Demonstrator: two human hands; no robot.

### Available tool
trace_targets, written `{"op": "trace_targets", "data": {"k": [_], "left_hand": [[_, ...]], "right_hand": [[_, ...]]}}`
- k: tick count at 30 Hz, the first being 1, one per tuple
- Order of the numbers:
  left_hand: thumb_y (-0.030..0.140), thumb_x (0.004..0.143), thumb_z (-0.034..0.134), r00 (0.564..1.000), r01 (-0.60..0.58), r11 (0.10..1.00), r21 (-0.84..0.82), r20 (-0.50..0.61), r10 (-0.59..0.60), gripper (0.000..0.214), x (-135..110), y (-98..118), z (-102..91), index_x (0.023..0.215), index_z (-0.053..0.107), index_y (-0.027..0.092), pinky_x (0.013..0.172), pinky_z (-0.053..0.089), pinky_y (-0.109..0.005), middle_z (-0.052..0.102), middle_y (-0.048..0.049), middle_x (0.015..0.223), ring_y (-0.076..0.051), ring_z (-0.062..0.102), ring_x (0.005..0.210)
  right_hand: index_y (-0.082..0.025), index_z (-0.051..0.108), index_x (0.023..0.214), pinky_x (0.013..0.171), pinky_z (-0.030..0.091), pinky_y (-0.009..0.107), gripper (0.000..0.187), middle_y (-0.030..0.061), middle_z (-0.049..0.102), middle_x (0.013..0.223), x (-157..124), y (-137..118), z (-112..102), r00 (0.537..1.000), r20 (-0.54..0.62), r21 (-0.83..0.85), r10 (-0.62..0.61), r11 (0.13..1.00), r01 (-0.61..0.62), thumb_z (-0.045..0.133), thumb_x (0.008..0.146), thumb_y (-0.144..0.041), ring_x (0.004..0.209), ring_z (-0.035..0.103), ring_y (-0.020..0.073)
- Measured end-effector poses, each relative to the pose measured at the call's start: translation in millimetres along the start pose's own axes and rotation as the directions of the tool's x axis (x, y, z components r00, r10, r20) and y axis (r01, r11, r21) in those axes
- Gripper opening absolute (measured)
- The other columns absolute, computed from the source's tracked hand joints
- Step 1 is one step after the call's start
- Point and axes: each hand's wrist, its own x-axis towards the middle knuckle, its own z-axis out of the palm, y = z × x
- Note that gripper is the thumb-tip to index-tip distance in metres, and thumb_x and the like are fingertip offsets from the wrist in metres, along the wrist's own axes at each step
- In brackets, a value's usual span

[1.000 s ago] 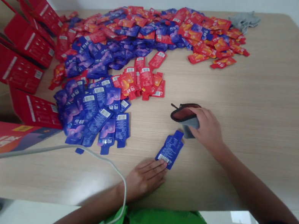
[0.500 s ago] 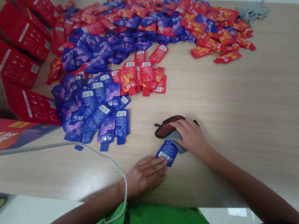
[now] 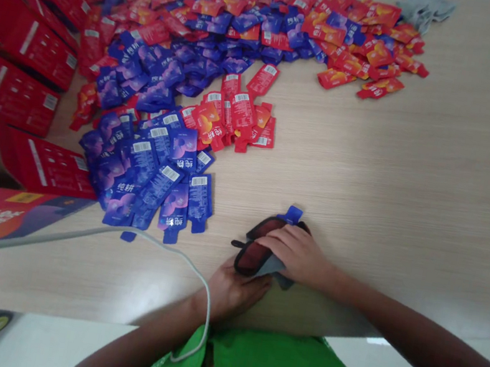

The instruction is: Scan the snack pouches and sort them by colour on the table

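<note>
Wood-grain tabletop (image 3: 417,176), loose sachets (image 3: 212,45) heaped at 11 o'clock: right hand (image 3: 298,257) grips the pouch (image 3: 255,260), mouth agape, with a blue sachet (image 3: 293,213) peeking out at its 12 o'clock. Left hand (image 3: 233,289) lies open and flat at the pouch's 6 o'clock edge. Looks like the bagging step, and it calls for a wide mouth.

A grey pouch (image 3: 255,258) with red lining and a black rim, a plain blue sachet (image 3: 292,215) beneath it, near the front edge of a pale wood-grain table (image 3: 411,206); red-orange and blue-purple sachets (image 3: 212,45) with white barcode labels across the far left; red boxes (image 3: 24,37) with white print along the left edge; a grey cloth (image 3: 425,6) at the far right corner
</note>
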Motion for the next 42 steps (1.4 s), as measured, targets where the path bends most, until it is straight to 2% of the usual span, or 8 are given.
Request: {"op": "trace_targets", "data": {"k": [9,14,21,25,31,34,37,42], "left_hand": [[0.018,0.103,0.062,0.997,-0.069,0.997,-0.041,0.022,0.07,0.031,3,-3,0.3,0.133,0.067,0.016,0.115,0.052,-0.038,0.072,-0.0089,0.136,-0.02,0.064,0.135],[0.019,0.103,0.063,0.996,-0.089,0.996,-0.031,0.006,0.089,0.03,3,-3,0.7,0.132,0.068,0.015,0.113,0.054,-0.038,0.072,-0.0088,0.135,-0.021,0.065,0.133],[0.021,0.099,0.065,0.999,0.035,0.999,0.012,-0.007,-0.035,0.013,3,0,-0.6,0.102,0.077,0.022,0.087,0.065,-0.039,0.079,-0.0054,0.093,-0.021,0.077,0.088],[0.019,0.102,0.063,0.999,-0.044,0.998,-0.033,-0.006,0.044,0.024,4,-1,0.0,0.125,0.071,0.018,0.104,0.06,-0.037,0.078,-0.0074,0.122,-0.02,0.074,0.114],[0.019,0.106,0.058,0.998,-0.059,0.998,0.0,0.009,0.059,0.025,7,0,-2.3,0.129,0.068,0.018,0.108,0.054,-0.036,0.073,-0.0057,0.134,-0.019,0.066,0.13],[0.026,0.106,0.06,1.0,-0.005,1.0,0.029,-0.017,0.006,0.02,17,6,-7.7,0.122,0.071,0.019,0.098,0.055,-0.036,0.078,-0.0056,0.122,-0.02,0.071,0.119],[0.035,0.105,0.062,0.996,0.081,0.993,0.081,-0.054,-0.077,0.024,36,9,-10.0,0.122,0.07,0.021,0.086,0.053,-0.038,0.078,-0.0056,0.106,-0.022,0.071,0.102],[0.057,0.098,0.065,0.942,0.33,0.919,0.214,-0.008,-0.336,0.064,77,2,-3.9,0.148,0.053,0.018,0.084,0.054,-0.046,0.068,-0.0144,0.119,-0.031,0.063,0.103]], "right_hand": [[-0.017,0.061,0.137,0.097,0.051,0.048,0.05,0.0148,0.07,0.126,32,92,-39,0.966,-0.108,-0.235,0.235,0.938,-0.255,0.069,0.089,-0.025,0.113,0.062,0.0349],[-0.02,0.056,0.138,0.099,0.051,0.047,0.051,0.0137,0.07,0.127,30,62,-65,0.869,-0.427,-0.072,0.251,0.948,-0.309,0.066,0.089,-0.028,0.115,0.064,0.0321],[-0.02,0.064,0.128,0.091,0.053,0.041,0.037,0.0091,0.076,0.115,-4,-11,-7,1.0,-0.006,0.057,0.016,0.998,-0.016,0.063,0.092,-0.028,0.101,0.067,0.0265],[-0.02,0.064,0.131,0.098,0.051,0.044,0.041,0.0113,0.074,0.12,-1,19,6,0.993,0.013,0.027,0.116,0.993,-0.116,0.067,0.091,-0.027,0.11,0.065,0.0286],[-0.019,0.061,0.137,0.1,0.05,0.048,0.049,0.0145,0.07,0.13,24,88,-28,0.96,-0.098,-0.156,0.262,0.949,-0.275,0.069,0.089,-0.028,0.119,0.063,0.0341],[-0.021,0.06,0.136,0.1,0.051,0.052,0.049,0.0141,0.07,0.129,21,103,-47,0.888,-0.293,-0.127,0.354,0.906,-0.403,0.067,0.088,-0.027,0.118,0.064,0.035],[-0.022,0.06,0.135,0.099,0.054,0.053,0.047,0.0134,0.071,0.125,4,103,-55,0.723,-0.493,0.046,0.484,0.844,-0.534,0.066,0.089,-0.032,0.115,0.067,0.034],[-0.026,0.064,0.129,0.095,0.055,0.047,0.043,0.0126,0.075,0.12,-33,95,-45,0.55,-0.491,0.24,0.675,0.712,-0.66,0.069,0.088,-0.038,0.111,0.071,0.0327]]}}
